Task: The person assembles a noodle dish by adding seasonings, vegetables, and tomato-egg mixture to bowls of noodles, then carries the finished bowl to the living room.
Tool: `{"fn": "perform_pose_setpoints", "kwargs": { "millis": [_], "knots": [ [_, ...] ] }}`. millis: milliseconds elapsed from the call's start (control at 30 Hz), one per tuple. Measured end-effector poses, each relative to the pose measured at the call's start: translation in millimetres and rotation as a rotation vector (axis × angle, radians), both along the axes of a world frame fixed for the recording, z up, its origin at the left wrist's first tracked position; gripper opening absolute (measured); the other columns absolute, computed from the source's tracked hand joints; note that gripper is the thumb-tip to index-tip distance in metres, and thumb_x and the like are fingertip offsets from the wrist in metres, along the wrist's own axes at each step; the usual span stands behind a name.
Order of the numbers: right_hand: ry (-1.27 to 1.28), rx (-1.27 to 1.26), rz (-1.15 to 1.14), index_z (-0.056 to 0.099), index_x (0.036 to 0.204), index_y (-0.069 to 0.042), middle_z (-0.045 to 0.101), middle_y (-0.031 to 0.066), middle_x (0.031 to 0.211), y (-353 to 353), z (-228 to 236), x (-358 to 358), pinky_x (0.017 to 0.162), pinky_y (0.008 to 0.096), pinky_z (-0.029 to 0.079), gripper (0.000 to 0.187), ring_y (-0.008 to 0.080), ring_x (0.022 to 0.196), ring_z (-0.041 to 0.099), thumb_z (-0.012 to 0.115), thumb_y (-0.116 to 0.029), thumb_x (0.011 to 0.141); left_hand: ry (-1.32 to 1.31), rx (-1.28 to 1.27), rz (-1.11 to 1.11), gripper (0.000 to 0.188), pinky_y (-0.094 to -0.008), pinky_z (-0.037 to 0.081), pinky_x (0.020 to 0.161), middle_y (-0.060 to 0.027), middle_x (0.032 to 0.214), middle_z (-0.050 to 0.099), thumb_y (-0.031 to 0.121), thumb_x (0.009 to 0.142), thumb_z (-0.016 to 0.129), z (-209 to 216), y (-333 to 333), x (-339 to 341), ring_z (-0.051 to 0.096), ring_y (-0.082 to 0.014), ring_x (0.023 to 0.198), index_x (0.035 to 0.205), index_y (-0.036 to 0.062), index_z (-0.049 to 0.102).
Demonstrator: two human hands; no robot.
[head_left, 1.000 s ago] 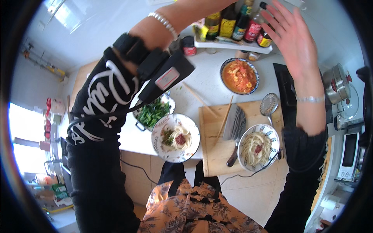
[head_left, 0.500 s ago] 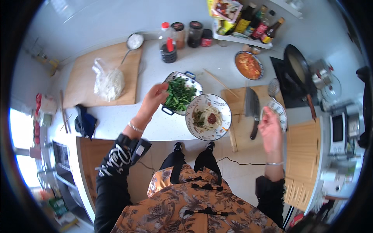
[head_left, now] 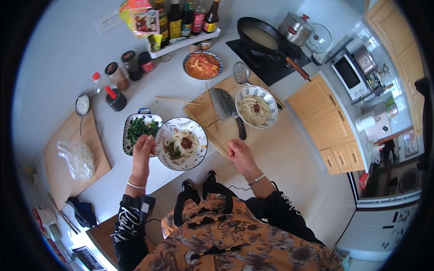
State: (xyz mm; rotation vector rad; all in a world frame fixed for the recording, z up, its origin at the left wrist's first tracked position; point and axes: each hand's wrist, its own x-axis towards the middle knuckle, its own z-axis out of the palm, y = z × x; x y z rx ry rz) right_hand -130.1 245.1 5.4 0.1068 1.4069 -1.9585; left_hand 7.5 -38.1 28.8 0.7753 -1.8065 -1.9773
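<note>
My left hand is closed, its fingertips pinched together between the dish of chopped greens and a patterned noodle bowl. Noodles, some greens and a dab of dark red sauce lie in that bowl. Closed too, my right hand hovers past the near edge of the wooden cutting board, just below the handle of a cleaver. Whatever either hand pinches, if anything, is hidden. A second noodle bowl, also topped with red sauce, stands on the board's right side.
Beyond the board are a slotted ladle and a plate of red stew. A wok sits on the black stove. At left, another board bears a bag of white food. Sauce bottles line a shelf.
My view has turned to the right. My right hand has moved left, away from the second noodle bowl. The left hand has drawn nearer to me, its fingers now closed.
</note>
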Motion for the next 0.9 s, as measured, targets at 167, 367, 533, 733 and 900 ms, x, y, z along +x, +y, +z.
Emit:
{"fn": "perform_pose_setpoints", "kwargs": {
  "millis": [167, 367, 533, 733, 900],
  "knots": [
    [-0.116, -0.156, 0.041, 0.052, 0.082, -0.012, 0.037, -0.0061, 0.053, -5, -9, -10, 0.039, 0.0202, 0.026, 0.023, 0.0049, 0.042, 0.031, 0.049, -0.03, 0.095, 0.022, -0.2, -0.32, 0.041, -0.0258, 0.043, 0.062, -0.0024, 0.064, 0.057, 0.034, 0.098, 0.04, 12, 77, -72, 0.053, -0.0107, 0.062, 0.08, 0.0023, 0.059],
    [-0.191, -0.409, -0.237, 0.05, 0.11, -0.011, 0.057, 0.0073, 0.101, -25, -7, -16, 0.085, 0.0316, 0.048, 0.04, 0.0181, 0.1, 0.056, 0.031, -0.044, 0.098, 0.241, -0.883, -0.57, 0.035, -0.0429, 0.036, 0.098, -0.014, 0.12, 0.051, 0.025, 0.088, 0.053, 8, 165, -128, 0.045, -0.0327, 0.118, 0.118, 0.0078, 0.055],
    [-0.414, -0.561, -0.199, 0.046, 0.119, -0.01, 0.057, 0.0055, 0.105, -24, 13, -32, 0.085, 0.0289, 0.046, 0.045, 0.0154, 0.099, 0.056, 0.03, -0.047, 0.098, 0.065, -1.12, -0.648, 0.05, -0.0507, 0.022, 0.106, -0.0115, 0.134, 0.044, 0.035, 0.089, 0.047, -5, 175, -146, 0.033, -0.0327, 0.131, 0.132, 0.0107, 0.045],
    [-0.644, -0.647, -0.117, 0.035, 0.135, -0.004, 0.039, 0.0098, 0.139, -16, 26, -36, 0.111, 0.0356, 0.024, 0.064, 0.0218, 0.129, 0.036, 0.023, -0.053, 0.096, -0.095, -1.099, -0.552, 0.052, -0.0522, 0.017, 0.109, -0.0095, 0.14, 0.039, 0.035, 0.09, 0.044, -9, 155, -170, 0.029, -0.0308, 0.134, 0.135, 0.0099, 0.04],
    [-0.566, -0.66, -0.094, 0.038, 0.132, -0.013, 0.032, 0.0039, 0.112, -1, 35, -43, 0.084, 0.0314, 0.023, 0.057, 0.0164, 0.1, 0.025, 0.029, -0.055, 0.094, 0.109, -1.118, -0.608, 0.054, -0.0514, 0.014, 0.11, -0.015, 0.14, 0.038, 0.034, 0.09, 0.039, 4, 176, -156, 0.028, -0.0345, 0.134, 0.133, 0.0021, 0.04]
  ]
}}
